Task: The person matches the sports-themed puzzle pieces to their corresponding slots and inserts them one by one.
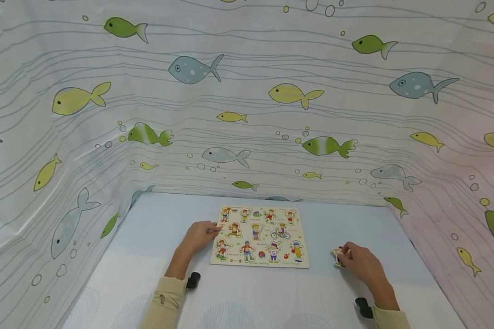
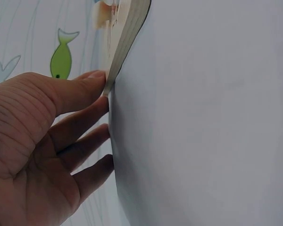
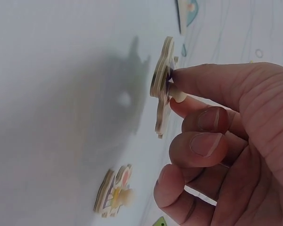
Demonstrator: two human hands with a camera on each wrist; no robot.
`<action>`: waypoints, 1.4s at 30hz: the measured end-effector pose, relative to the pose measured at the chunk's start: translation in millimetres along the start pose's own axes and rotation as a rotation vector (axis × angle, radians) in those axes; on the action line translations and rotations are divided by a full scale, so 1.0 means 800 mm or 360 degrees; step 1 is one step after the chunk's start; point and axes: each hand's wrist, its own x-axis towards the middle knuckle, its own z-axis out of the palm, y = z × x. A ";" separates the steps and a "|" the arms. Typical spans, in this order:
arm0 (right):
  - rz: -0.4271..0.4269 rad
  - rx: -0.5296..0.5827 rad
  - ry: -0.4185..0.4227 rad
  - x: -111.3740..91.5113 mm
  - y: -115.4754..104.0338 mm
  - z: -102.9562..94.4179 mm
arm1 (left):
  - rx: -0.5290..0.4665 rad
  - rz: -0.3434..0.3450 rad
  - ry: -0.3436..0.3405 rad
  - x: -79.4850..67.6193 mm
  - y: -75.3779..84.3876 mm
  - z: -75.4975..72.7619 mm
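A cream wooden peg puzzle board (image 1: 240,263) with colourful sports figures lies flat before me. At its left edge is my left hand (image 1: 199,235), thumb and fingertips touching the rim; in the left wrist view the fingers (image 2: 80,141) are fairly straight. Right of the board, my right hand (image 1: 364,261) pinches a figure-shaped puzzle piece (image 1: 338,258) by its small knob. The right wrist view shows this puzzle piece (image 3: 161,89) edge-on, just off the table. A second puzzle piece (image 3: 106,193) lies below it in that view, hidden by the hand in the head view.
The pale table (image 1: 263,297) runs back to a curtain (image 1: 263,151) printed with fish, which also encloses both sides. Black wrist straps (image 1: 193,280) show beside the sleeves.
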 end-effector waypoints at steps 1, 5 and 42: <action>-0.0004 0.0005 0.0002 0.000 -0.002 0.000 | -0.0001 -0.0001 -0.0002 0.000 0.000 0.000; -0.0037 0.0019 0.0018 0.002 -0.009 0.002 | 0.0003 0.0011 0.0007 0.000 0.000 0.000; -0.0182 0.0049 -0.0012 0.022 -0.088 0.019 | -0.0028 -0.0006 0.0012 -0.003 0.005 -0.003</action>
